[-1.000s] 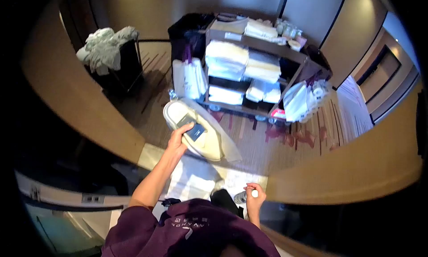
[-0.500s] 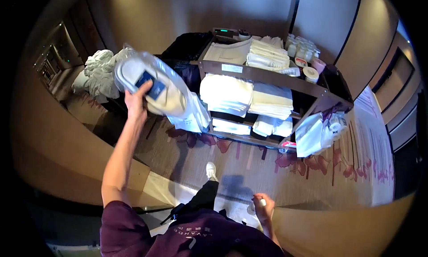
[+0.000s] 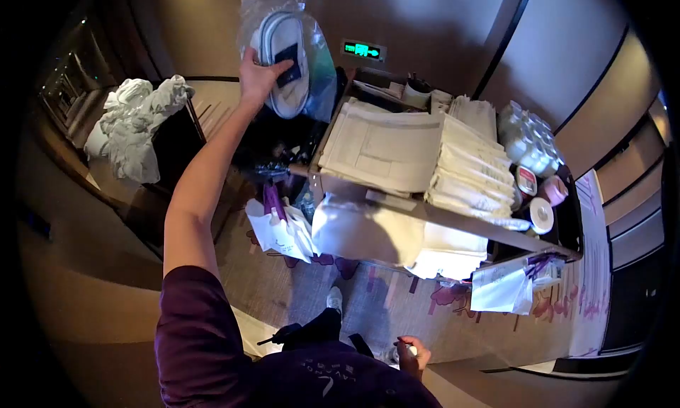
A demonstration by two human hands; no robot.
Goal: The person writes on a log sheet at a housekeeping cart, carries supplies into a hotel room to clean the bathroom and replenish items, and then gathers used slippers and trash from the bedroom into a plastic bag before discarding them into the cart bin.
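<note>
My left hand is closed around a pair of white slippers with a dark blue label band, held up over the dark bag at the left end of a housekeeping cart. Clear plastic wrap hangs about the slippers. Low in front of my body, my right hand has its fingers curled round a small white object, mostly hidden and too small to name. White folded towels fill the cart's shelf, and flat white linen lies on its top.
Glass jars, a pink cup and a white roll stand on the cart's right end. White paper bags hang at its sides. Crumpled white linen heaps up at the left. A green exit sign is on the wall.
My left hand has carried the slippers up and forward, from beside the cart to above its left end. The view has come closer to the cart. My right hand stays low.
</note>
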